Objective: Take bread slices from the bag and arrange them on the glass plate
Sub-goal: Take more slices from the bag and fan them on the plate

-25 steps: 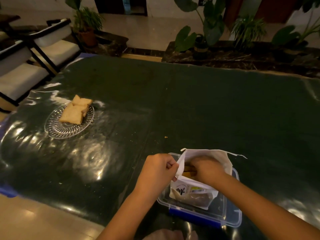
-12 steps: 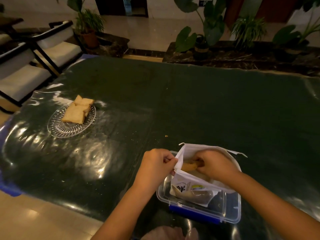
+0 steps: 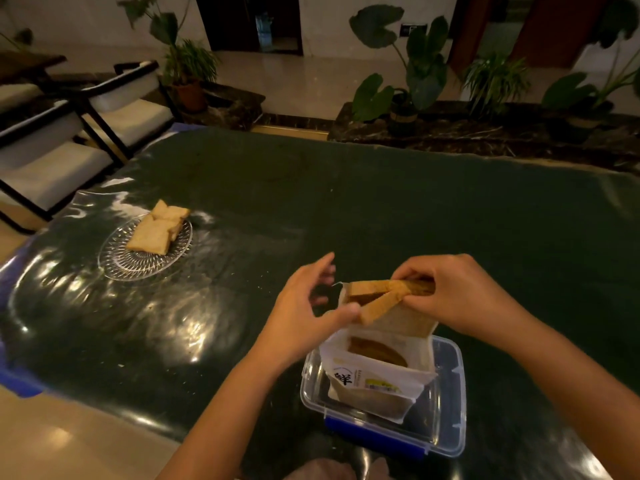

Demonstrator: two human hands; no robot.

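Pinching 2 bread slices (image 3: pixel 381 296) edge-up above bag (image 3: pixel 377 379), R hand (image 3: pixel 453 292); long axes left-right; L hand (image 3: pixel 304 306) spread.

Behind the bread bag (image 3: pixel 375 379), the far wall of the clear box (image 3: pixel 446 393) is hidden, and the bag's printed label is too small to read. Above the bag, the right hand (image 3: pixel 457 292) covers the far ends of the two slices (image 3: pixel 384 296) it pinches, so their full outline cannot be told. Below the box, both forearms are cut off by the bottom edge.
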